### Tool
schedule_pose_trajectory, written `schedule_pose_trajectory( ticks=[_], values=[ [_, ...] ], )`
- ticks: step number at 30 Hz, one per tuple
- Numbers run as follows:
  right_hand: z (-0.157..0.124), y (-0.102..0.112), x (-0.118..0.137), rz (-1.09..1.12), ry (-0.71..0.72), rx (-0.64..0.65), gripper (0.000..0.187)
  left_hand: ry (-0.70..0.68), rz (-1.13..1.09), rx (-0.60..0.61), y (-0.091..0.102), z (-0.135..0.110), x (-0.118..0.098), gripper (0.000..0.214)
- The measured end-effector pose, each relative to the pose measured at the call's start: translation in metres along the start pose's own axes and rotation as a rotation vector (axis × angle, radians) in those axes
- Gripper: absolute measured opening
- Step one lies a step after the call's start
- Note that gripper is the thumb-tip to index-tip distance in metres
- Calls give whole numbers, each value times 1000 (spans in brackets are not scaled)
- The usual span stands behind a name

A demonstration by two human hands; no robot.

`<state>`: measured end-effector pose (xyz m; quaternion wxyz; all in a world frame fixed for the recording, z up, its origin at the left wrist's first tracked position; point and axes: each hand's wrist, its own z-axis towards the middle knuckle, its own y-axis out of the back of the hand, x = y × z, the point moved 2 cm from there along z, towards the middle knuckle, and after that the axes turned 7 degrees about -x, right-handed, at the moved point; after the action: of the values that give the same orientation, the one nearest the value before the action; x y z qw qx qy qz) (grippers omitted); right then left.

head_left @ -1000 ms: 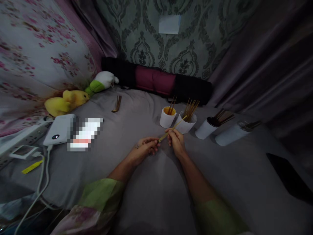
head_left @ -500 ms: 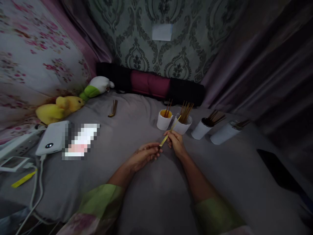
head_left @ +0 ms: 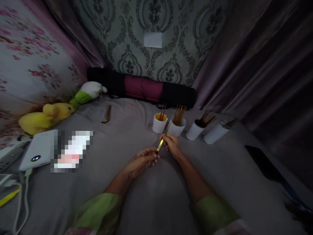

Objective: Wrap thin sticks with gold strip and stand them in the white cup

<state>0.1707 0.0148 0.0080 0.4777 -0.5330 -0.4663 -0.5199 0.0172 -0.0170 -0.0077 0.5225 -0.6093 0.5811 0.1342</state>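
Observation:
Both hands meet over the grey bedsheet (head_left: 151,192) on one thin golden stick (head_left: 161,142). My left hand (head_left: 143,159) pinches its lower end, fingers curled. My right hand (head_left: 171,145) grips the stick higher up, fingers closed round it, and the stick's tip points up toward the cups. Just beyond the hands stand two white cups: one with a yellow inside (head_left: 159,122) holding a few sticks, one (head_left: 177,127) holding several sticks.
Two more white cups (head_left: 194,130) (head_left: 215,133) lie tilted at the right with sticks in them. A loose bundle of sticks (head_left: 107,114) lies far left. Yellow (head_left: 45,117) and green-white (head_left: 86,92) plush toys, a power bank (head_left: 36,152), cables and a dark roll (head_left: 141,87) border the bed.
The view has tilted down and shifted right, so everything sits lower and further left in the picture. The stick has turned steeper between the hands, and both hands keep their hold.

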Motion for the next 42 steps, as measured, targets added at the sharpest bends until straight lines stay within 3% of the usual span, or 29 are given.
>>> schedule_pose_trajectory(
  ticks=[9,18,24,42],
  values=[
    [5,5,8,-31,-18,-57,26,-2,-17,35,3,2,3,37],
    [16,14,28,-86,60,-164,25,13,-19,9,0,0,1,37],
    [21,19,49,-160,108,-197,25,21,-15,7,0,0,0,36],
    [35,29,73,-178,151,-241,25,20,-27,15,0,-2,-2,34]
  ],
)
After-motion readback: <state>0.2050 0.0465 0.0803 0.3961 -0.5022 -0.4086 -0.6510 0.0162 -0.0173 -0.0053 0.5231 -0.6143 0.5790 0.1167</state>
